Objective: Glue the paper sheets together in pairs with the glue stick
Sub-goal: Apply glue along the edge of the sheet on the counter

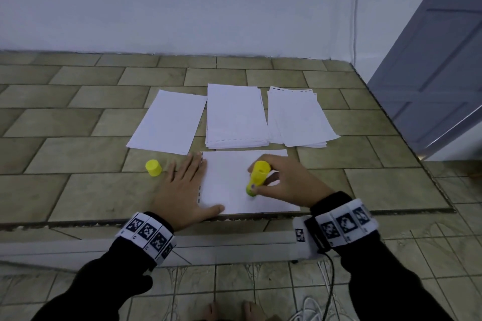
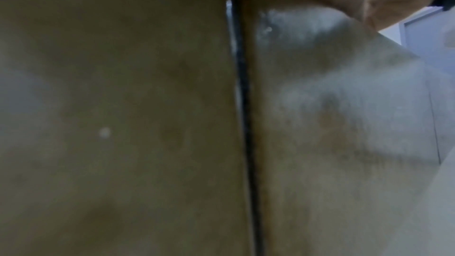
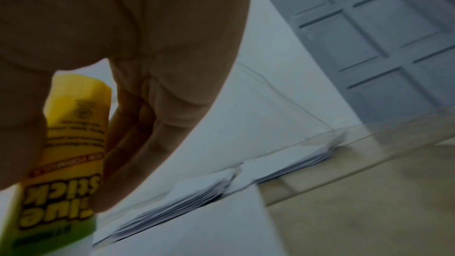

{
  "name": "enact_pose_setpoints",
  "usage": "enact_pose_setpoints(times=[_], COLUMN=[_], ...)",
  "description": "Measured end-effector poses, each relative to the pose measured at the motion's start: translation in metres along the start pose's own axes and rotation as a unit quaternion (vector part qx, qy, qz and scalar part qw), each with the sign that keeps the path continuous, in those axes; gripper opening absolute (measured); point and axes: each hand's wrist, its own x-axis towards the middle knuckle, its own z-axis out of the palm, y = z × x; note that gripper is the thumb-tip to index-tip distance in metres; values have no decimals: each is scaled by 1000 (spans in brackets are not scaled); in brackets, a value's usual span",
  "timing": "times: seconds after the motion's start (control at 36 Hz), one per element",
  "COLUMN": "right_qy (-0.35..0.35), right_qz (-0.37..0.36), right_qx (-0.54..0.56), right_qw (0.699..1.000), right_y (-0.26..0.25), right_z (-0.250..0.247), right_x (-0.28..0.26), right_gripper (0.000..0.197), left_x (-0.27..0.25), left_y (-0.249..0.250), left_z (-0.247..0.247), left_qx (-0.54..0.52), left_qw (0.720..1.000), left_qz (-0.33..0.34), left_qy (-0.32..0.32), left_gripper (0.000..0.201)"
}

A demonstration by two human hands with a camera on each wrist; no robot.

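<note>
Right hand (image 1: pixel 284 180) grips glue stick (image 1: pixel 257 177) | left hand (image 1: pixel 185 190) flat on sheet (image 1: pixel 234 190)

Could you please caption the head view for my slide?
Right hand rubs glue stick on a sheet the left hand steadies.

Yellow glue stick (image 1: pixel 257 176), white sheets (image 1: pixel 236 116)
</note>
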Motion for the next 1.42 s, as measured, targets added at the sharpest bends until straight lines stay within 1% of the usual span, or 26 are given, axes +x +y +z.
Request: enact_pose_setpoints(times=[0.19, 0.25, 0.28, 0.39, 0.5, 0.56, 0.58, 0.64, 0.75, 0.83, 0.92, 1.08, 1.14, 1.28, 1.42], right_qy=[-28, -42, -51, -75, -76, -78, -79, -67, -45, -26, -9, 11, 9, -56, -86], right_qz=[-29, -41, -49, -62, -68, -59, -49, -32, 2, 32, 39, 42, 30, 32, 19], right_qx=[-6, -9, -14, -57, -73, -73, -74, -88, -97, -97, -88, -42, -30, -2, 32], right_qw=[999, 998, 997, 994, 992, 992, 993, 993, 994, 994, 995, 998, 999, 998, 996], right_y=[-26, -30, -31, -32, -30, -30, -29, -27, -22, -18, -15, -8, -6, -3, -5], right_z=[49, 58, 60, 65, 62, 57, 55, 49, 40, 36, 34, 26, 20, 9, 9], right_x=[33, 36, 38, 41, 52, 60, 65, 76, 96, 106, 110, 91, 76, 36, 10], right_gripper=[17, 21, 24, 22, 20, 23, 22, 18, 21, 22, 21, 19, 19, 22, 22], left_x=[0, 1, 1, 2, 3, 3, 3, 2, 1, 2, 2, 1, 1, 0, 1], left_y=[-1, -2, -3, -4, -5, -4, -3, -2, -1, -1, -1, -3, -2, 1, 1], left_z=[-1, 0, 1, 6, 6, 5, 3, 2, 0, 1, 2, 7, 6, 2, 2], left_qx=[1, 3, 2, -8, 10, 20, 26, 28, 12, 10, 10, 0, -8, -17, -6], left_qw=[1000, 1000, 1000, 999, 1000, 1000, 1000, 1000, 1000, 1000, 1000, 1000, 1000, 1000, 1000], left_qz=[8, 13, 16, 28, 19, 14, 12, 7, -2, -3, 1, 6, 2, -4, -4], left_qy=[-3, -4, -1, 12, -7, -8, -10, -12, -10, -12, -1, 23, 22, 25, 18], left_gripper=[126, 124, 123, 118, 121, 124, 125, 127, 135, 135, 134, 120, 120, 125, 125])
